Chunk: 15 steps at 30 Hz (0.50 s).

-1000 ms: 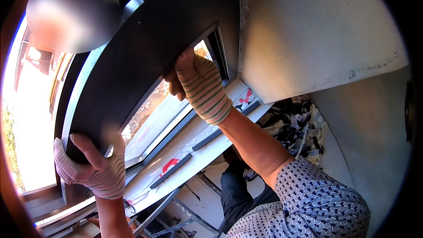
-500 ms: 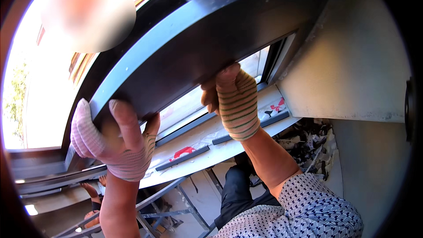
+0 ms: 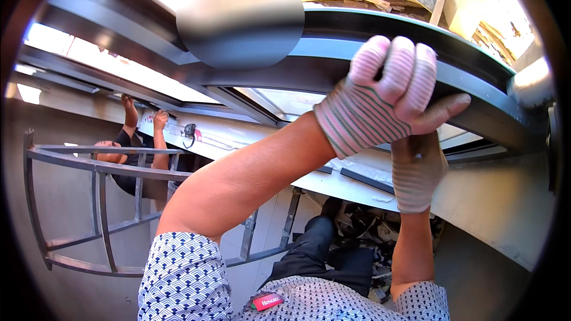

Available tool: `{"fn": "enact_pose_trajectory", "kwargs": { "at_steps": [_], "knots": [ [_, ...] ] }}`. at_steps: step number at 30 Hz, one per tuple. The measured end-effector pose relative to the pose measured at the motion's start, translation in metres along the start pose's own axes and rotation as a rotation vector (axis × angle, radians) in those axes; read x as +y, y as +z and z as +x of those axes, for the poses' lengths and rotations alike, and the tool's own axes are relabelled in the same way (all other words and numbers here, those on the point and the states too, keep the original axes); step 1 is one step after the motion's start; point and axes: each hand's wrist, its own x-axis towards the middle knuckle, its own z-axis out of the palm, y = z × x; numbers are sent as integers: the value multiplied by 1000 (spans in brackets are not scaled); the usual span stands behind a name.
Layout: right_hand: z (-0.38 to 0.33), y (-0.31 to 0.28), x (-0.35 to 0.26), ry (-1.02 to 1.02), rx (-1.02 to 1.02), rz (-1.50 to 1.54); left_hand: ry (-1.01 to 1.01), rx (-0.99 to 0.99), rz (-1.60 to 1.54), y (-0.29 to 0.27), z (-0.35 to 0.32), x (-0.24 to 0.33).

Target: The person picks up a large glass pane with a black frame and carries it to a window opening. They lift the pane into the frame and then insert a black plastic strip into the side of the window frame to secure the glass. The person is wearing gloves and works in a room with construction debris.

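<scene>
My left hand (image 3: 386, 104), in a pink striped knit glove, is clenched over the top edge of the long dark grey metal frame (image 3: 476, 80) running overhead. My right hand (image 3: 416, 169), gloved alike, presses up against the frame's underside just below; I cannot tell whether its fingers are closed. A co-worker's bare hands (image 3: 159, 120) reach up further along, beyond the grey metal scaffold railing (image 3: 101, 166).

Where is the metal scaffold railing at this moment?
In the head view, the grey metal scaffold railing stands at the lower left, beside the person's left arm, with a co-worker just behind it.
</scene>
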Motion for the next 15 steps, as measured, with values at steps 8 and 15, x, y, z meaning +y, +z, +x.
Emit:
{"fn": "enact_pose_trajectory", "kwargs": {
  "at_steps": [8,15],
  "knots": [
    [55,-55,6,-945,408,-756,-18,-88,5,-7,8,6],
    [80,-53,18,-1111,498,-942,63,-66,62,-8,5,-1]
  ]
}}
